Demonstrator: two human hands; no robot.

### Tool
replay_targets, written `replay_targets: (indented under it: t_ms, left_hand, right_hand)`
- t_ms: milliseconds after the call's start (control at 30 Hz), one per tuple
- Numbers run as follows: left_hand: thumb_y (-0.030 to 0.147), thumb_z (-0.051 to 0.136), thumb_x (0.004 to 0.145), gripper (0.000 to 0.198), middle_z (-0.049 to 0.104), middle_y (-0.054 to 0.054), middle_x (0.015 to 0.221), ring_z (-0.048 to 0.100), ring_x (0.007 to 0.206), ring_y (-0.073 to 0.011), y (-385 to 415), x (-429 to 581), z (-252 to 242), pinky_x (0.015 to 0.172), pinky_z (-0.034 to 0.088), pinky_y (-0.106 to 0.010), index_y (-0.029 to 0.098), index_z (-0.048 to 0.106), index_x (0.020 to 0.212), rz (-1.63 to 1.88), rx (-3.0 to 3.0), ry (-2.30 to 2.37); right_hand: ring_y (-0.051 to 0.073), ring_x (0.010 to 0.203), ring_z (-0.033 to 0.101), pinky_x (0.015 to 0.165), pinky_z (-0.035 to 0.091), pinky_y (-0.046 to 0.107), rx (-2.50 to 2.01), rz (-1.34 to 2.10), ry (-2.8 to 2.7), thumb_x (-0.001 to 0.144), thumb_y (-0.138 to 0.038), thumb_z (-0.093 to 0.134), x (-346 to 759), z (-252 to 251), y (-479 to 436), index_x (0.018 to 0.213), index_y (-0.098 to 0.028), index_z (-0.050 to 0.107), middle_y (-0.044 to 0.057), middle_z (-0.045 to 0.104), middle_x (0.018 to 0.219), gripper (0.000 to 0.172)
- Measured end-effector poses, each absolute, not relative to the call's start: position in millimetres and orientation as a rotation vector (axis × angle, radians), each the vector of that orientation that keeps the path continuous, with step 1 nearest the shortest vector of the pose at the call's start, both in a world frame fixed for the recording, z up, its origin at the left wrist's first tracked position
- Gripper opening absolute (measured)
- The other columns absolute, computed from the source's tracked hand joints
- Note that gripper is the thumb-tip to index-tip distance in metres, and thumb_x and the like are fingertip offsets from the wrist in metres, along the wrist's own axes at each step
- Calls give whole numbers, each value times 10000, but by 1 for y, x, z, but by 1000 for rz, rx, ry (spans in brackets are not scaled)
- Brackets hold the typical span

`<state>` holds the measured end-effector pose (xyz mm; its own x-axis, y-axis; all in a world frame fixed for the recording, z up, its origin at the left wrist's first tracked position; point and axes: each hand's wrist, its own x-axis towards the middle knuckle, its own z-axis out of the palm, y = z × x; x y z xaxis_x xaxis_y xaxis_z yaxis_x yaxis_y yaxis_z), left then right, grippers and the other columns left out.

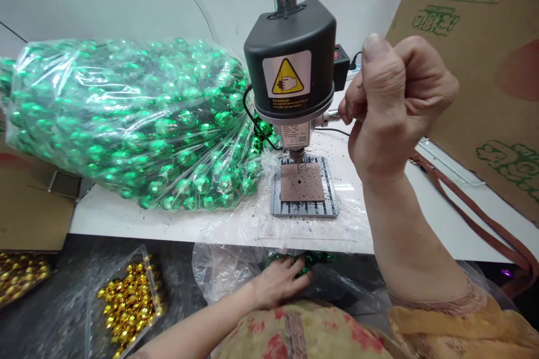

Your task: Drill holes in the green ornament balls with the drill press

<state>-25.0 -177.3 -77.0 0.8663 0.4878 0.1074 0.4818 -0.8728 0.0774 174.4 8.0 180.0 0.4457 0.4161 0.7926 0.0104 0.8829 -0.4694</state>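
Observation:
A small bench drill press (290, 61) with a black housing and a hand-warning sticker stands on the white table. Under its bit lies a brown square plate (303, 188) with a hole, on the grey slotted base (305, 212). My right hand (391, 95) is closed at the feed handle (331, 116) on the press's right side, hiding most of it. Below the table edge, my left hand (284, 280) reaches over shiny green faceted beads (318, 258) in a clear plastic bag (223, 275). Its fingers are apart, with the tips partly hidden among the beads.
A big clear bag of green beads (168, 129) fills the table's left side. Gold beads (130, 303) sit in a clear tub at lower left. Cardboard boxes (475, 84) flank the table. A brown strap (467, 205) lies at right. Dark shavings surround the base.

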Motion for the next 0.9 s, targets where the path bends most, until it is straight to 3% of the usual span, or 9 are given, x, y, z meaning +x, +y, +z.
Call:
replay_targets:
  t_ms: [100,200,267,333,433,567,700,800,900]
  left_hand:
    - [272,627,904,364,750,-119,1200,723,835,-223,-180,-36,-78,687,575,-315,274,638,1268,44,2809,921]
    - [253,568,923,185,775,-95,1079,711,758,-201,-156,-40,-53,668,587,-332,282,720,1023,612,2776,844]
    - [220,553,917,166,767,-93,1004,723,854,-226,-118,-41,-24,719,597,-356,260,714,930,1065,2634,1019]
    - [141,517,900,219,748,-95,977,710,964,-247,-63,-44,8,833,584,-385,245,704,951,1240,2436,1329]
    - [60,508,844,292,720,-121,1047,664,1032,-284,25,-52,44,952,531,-436,218,695,1001,1096,2285,1655]
    - [-3,680,699,201,691,-138,900,621,1086,-345,100,-56,49,1045,470,-493,190,653,752,688,2126,1916]
    - [34,808,585,303,646,-122,743,603,1072,-386,121,-53,32,1008,478,-531,197,553,585,592,2092,1970]
    - [114,828,623,222,677,-121,824,621,1042,-366,118,-56,31,986,493,-505,198,631,682,586,2104,1983]
    - [178,798,716,255,694,-119,985,634,1039,-335,101,-65,43,988,500,-475,212,718,956,782,2106,1980]
  right_hand:
    - [49,409,333,442,291,271,-431,268,-1092,939,-203,629,175,180,8,619,-235,304,-92,325,500,457]
    - [39,429,347,477,300,258,-451,290,-1086,942,-179,604,175,180,6,617,-225,317,-87,346,511,435]
    - [33,433,352,486,288,252,-425,297,-1076,938,-171,601,174,179,4,610,-218,320,-86,353,508,435]
    - [30,435,366,481,276,249,-406,303,-1073,940,-170,600,174,179,4,608,-212,333,-85,369,502,428]
    - [31,422,357,449,254,252,-378,307,-1074,942,-154,594,174,179,4,610,-213,352,-89,371,490,415]
    - [53,409,358,419,261,279,-355,304,-1083,925,-174,633,175,178,5,605,-219,387,-86,400,473,406]
    - [48,427,379,436,260,267,-365,294,-1086,933,-190,623,175,177,6,601,-214,380,-82,389,490,412]
    - [49,435,382,459,247,275,-373,269,-1069,932,-202,625,175,176,7,589,-209,352,-76,352,500,440]
    - [59,428,378,462,263,291,-368,251,-1087,928,-231,645,176,175,7,585,-209,356,-72,350,502,449]
